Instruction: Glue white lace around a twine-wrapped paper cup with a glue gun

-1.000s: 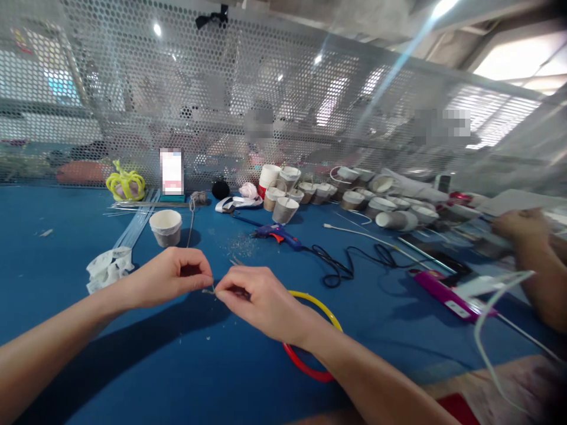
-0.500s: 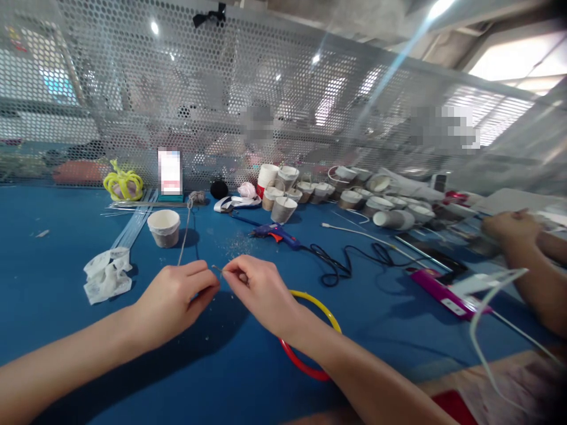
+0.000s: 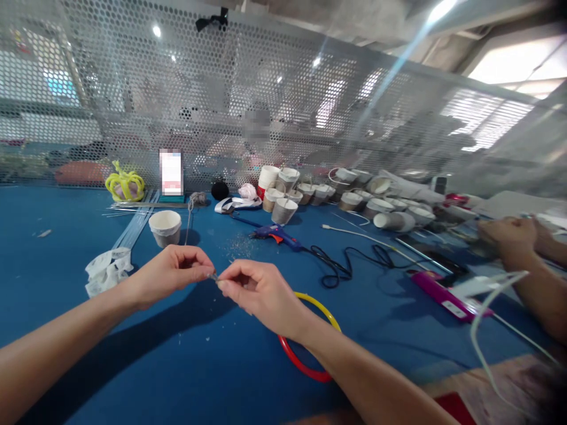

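Note:
My left hand (image 3: pixel 170 273) and my right hand (image 3: pixel 261 295) meet above the blue table, thumb and fingers pinched on each. Between their fingertips shows a short bit of grey yarn (image 3: pixel 214 276), gripped from both sides. The strand (image 3: pixel 189 221) runs back from behind my left hand to a small grey yarn ball (image 3: pixel 199 198). Just beyond my left hand stands a white-rimmed paper cup (image 3: pixel 165 227) with grey wrapping on its lower part. Crumpled white film (image 3: pixel 106 271) lies left of it, partly behind my left forearm.
A blue glue gun (image 3: pixel 277 234) with a black cord lies ahead. Under my right forearm is a yellow-and-red ring (image 3: pixel 316 302). Several wrapped cups (image 3: pixel 283 209) line the perforated screen. A purple power strip (image 3: pixel 443 295) and a co-worker's hands (image 3: pixel 509 236) are at right.
My left hand has turned and risen slightly, its fingers unfolding into a fingertip pinch. My right hand has shifted slightly lower. The bit of yarn between them sits a little lower.

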`<state>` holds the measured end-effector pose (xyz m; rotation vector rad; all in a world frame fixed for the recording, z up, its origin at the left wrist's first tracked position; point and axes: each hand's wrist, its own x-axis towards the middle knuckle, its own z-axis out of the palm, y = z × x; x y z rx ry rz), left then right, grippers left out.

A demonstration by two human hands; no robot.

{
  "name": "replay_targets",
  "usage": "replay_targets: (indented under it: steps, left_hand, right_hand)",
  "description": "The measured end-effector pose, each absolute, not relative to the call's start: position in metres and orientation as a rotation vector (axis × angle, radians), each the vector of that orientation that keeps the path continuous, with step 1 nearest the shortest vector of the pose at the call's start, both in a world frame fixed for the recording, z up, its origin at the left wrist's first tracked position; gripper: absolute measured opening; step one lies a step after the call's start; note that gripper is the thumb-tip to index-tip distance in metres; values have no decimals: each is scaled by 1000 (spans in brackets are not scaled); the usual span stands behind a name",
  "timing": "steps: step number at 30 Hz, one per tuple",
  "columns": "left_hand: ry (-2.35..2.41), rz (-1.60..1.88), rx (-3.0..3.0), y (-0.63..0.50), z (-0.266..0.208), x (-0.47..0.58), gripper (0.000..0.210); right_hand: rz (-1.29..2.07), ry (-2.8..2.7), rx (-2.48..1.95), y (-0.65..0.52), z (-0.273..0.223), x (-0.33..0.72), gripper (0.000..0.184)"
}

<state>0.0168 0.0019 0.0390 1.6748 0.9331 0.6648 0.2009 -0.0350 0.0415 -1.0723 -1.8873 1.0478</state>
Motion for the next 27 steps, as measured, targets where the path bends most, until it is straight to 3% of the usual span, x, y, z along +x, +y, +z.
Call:
replay_targets:
  steps: [7,16,22,27]
  left_hand:
    - [935,907,1548,-9,25,29,23]
    - [1116,982,1798,-15,22,31,24]
    - [1145,889,2011,-19,22,30,25]
    - [1079,922,2406,-17,28,25,17]
  right_hand:
    - [1386,-1488,-1022,-26,38,201,15]
    - [1337,-1429,-1088,-23,34,199,12]
    - [1162,-1608,-1230,-24,32,199,9]
    - [667,-1912,-1274,-27,30,200,8]
